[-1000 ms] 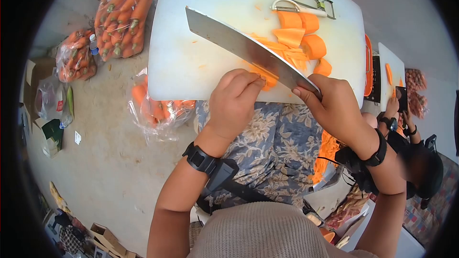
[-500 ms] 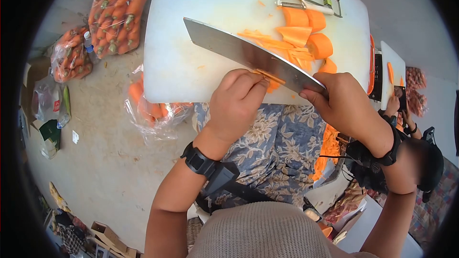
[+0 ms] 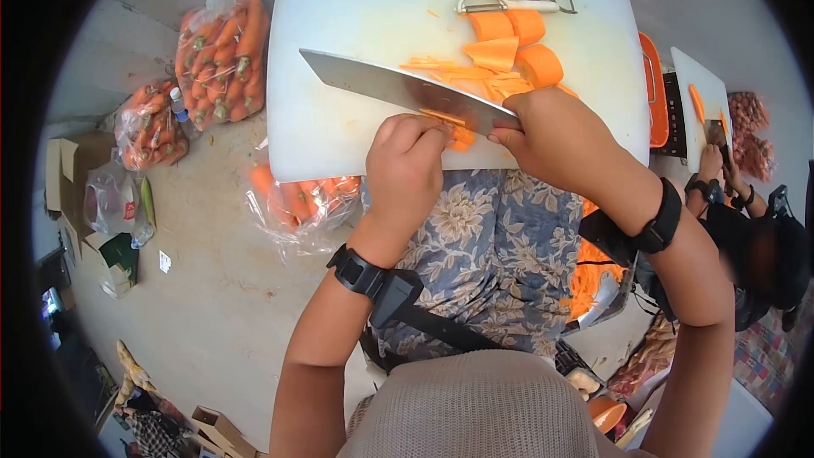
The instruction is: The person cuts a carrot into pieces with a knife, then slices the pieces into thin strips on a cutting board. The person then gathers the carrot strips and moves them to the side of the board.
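Observation:
My right hand (image 3: 543, 127) grips the handle end of a wide cleaver (image 3: 373, 80), whose blade slants across the white cutting board (image 3: 331, 8). My left hand (image 3: 409, 153) is closed, its bent fingertips pressing on thin carrot slices (image 3: 460, 136) against the near side of the blade. Beyond the cleaver lies a pile of flat carrot slices (image 3: 466, 74). Thick peeled carrot chunks (image 3: 540, 65) sit behind them, partly hidden by my right hand. Peelers (image 3: 538, 5) with a white handle and metal frames rest at the board's far side.
Clear bags of whole carrots (image 3: 222, 64) stand on the floor at the left, and another carrot bag (image 3: 301, 199) sits under the board's near-left corner. Shredded carrot (image 3: 593, 276) lies in a container right of my lap. Another person's hand (image 3: 710, 165) works at a second board (image 3: 688, 76).
The view has shifted, so the floor bags appear further right and the board items further left. Both hands keep their grip, with the cleaver still beside the carrot slices.

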Available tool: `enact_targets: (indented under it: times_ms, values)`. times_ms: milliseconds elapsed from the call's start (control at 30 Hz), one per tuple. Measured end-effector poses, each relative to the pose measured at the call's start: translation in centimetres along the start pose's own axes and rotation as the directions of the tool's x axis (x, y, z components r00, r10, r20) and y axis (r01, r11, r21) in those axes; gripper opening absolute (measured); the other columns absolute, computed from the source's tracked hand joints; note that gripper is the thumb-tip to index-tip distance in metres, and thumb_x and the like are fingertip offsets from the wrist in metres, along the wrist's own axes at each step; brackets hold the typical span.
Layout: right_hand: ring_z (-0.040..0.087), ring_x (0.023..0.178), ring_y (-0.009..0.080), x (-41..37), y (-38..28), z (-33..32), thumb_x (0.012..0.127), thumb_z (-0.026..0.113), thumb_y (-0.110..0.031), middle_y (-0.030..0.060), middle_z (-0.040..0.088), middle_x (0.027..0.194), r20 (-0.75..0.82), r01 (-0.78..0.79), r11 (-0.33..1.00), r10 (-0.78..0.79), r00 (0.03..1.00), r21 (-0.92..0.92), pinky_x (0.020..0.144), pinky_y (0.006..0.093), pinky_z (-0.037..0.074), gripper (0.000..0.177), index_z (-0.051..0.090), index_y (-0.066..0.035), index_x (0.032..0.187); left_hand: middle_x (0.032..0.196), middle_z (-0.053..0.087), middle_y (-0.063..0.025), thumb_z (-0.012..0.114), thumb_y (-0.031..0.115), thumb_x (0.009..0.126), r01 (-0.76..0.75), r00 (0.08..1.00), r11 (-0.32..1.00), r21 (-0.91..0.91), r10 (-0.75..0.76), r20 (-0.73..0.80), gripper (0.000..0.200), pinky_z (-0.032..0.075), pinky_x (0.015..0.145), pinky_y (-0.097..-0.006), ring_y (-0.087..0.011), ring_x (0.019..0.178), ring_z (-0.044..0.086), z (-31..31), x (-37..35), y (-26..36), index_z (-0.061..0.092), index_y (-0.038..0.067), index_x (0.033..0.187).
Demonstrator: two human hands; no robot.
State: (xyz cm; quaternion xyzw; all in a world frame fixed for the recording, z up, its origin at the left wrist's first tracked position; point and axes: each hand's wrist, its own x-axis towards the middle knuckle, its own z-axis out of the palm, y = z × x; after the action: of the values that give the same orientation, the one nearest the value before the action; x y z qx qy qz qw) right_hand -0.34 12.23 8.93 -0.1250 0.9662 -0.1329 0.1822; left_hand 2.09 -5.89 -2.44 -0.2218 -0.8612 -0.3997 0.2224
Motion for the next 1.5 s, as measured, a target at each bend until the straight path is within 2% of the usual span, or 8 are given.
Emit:
enact_targets:
  times_ms: [300, 400, 533, 600, 833, 1033, 1100, 1500]
  values:
    - [0.07, 0.087, 0.0355, 0.6, 0.3, 0.8, 0.079, 0.062, -0.003, 0.0209, 0.07, 0.089, -0.001, -0.008, 0.998, 0.008, 1.0, 0.055, 0.071, 0.0445, 0.056, 0.014, 0.072, 0.0, 0.088, 0.085, 0.066, -0.0102, 0.072, 0.004, 0.079, -0.027, 1.0, 0.998, 0.057, 0.027, -0.001, 0.007, 0.05, 0.077, -0.04, -0.0297, 0.086, 0.062, 0.8, 0.3, -1.2, 0.073, 0.004, 0.086]
    - [0.069, 0.084, 0.0365, 0.7, 0.3, 1.2, 0.089, 0.068, -0.025, 0.0207, 0.069, 0.086, 0.011, 0.0, 1.0, 0.0, 1.0, -0.03, 0.072, 0.0463, 0.054, 0.023, 0.07, -0.002, 0.092, 0.085, 0.066, -0.0105, 0.073, 0.006, 0.079, 0.013, 1.0, 0.998, 0.061, -0.013, 0.005, 0.007, 0.05, 0.076, -0.0402, -0.0302, 0.085, 0.061, 0.9, 0.3, -0.9, 0.073, 0.004, 0.087]
    - [0.069, 0.085, 0.0368, 0.7, 0.3, 1.2, 0.089, 0.068, -0.025, 0.0204, 0.069, 0.086, 0.007, -0.003, 1.0, 0.003, 1.0, -0.022, 0.072, 0.0463, 0.054, 0.023, 0.07, -0.002, 0.093, 0.085, 0.066, -0.0105, 0.073, 0.006, 0.079, 0.021, 1.0, 0.998, 0.054, -0.021, 0.004, 0.007, 0.05, 0.075, -0.0399, -0.03, 0.084, 0.061, 0.8, 0.2, -0.8, 0.073, 0.004, 0.086]
    - [0.07, 0.087, 0.036, 0.8, 0.5, 0.8, 0.08, 0.065, -0.007, 0.0209, 0.07, 0.09, 0.021, -0.018, 1.0, 0.018, 1.0, 0.023, 0.071, 0.0453, 0.056, 0.014, 0.072, 0.0, 0.09, 0.085, 0.066, -0.0103, 0.073, 0.005, 0.079, 0.03, 1.0, 0.999, 0.045, -0.031, 0.006, 0.007, 0.05, 0.075, -0.0396, -0.0299, 0.084, 0.061, 0.8, 0.2, -0.7, 0.073, 0.004, 0.086]
    - [0.069, 0.081, 0.0371, 0.0, 0.0, 2.1, 0.085, 0.069, -0.018, 0.022, 0.069, 0.086, -0.034, -0.004, 0.999, 0.005, 0.999, 0.036, 0.068, 0.046, 0.054, 0.02, 0.07, 0.0, 0.09, 0.085, 0.067, -0.0088, 0.074, 0.002, 0.077, 0.058, 0.998, 0.998, 0.014, -0.058, 0.035, 0.011, 0.05, 0.074, -0.0384, -0.0283, 0.083, 0.062, 0.3, 0.0, -0.3, 0.072, 0.005, 0.088]
    - [0.068, 0.072, 0.0353, -0.3, 1.8, 4.0, 0.086, 0.07, -0.024, 0.0213, 0.068, 0.076, -0.155, -0.044, 0.967, 0.085, 0.984, 0.25, 0.064, 0.044, 0.052, 0.027, 0.068, 0.003, 0.087, 0.088, 0.068, -0.0078, 0.073, 0.0, 0.078, 0.049, 0.999, 0.998, -0.03, -0.05, -0.011, 0.012, 0.051, 0.077, -0.0371, -0.0273, 0.088, 0.063, 0.4, -0.1, 0.1, 0.072, 0.005, 0.089]
    - [0.066, 0.064, 0.032, -0.1, 2.7, 5.5, 0.087, 0.072, -0.029, 0.0211, 0.066, 0.07, -0.193, -0.047, 0.811, 0.194, 0.962, 0.583, 0.059, 0.0404, 0.05, 0.035, 0.067, 0.005, 0.084, 0.089, 0.067, -0.008, 0.072, -0.001, 0.077, 0.027, 0.999, 0.999, -0.029, -0.028, -0.029, 0.013, 0.051, 0.078, -0.037, -0.0275, 0.09, 0.063, 0.4, -0.5, -0.1, 0.072, 0.004, 0.089]
    - [0.062, 0.06, 0.037, -3.1, 0.5, -0.6, 0.089, 0.069, -0.029, 0.0188, 0.063, 0.064, -0.182, -0.02, 0.985, 0.051, 0.982, 0.171, 0.057, 0.0441, 0.049, 0.032, 0.069, 0.002, 0.082, 0.093, 0.067, -0.0074, 0.073, -0.002, 0.074, -0.04, 0.998, 0.999, 0.017, 0.04, -0.053, 0.015, 0.05, 0.08, -0.0377, -0.0276, 0.091, 0.061, -0.4, -0.5, 0.1, 0.073, 0.003, 0.088]
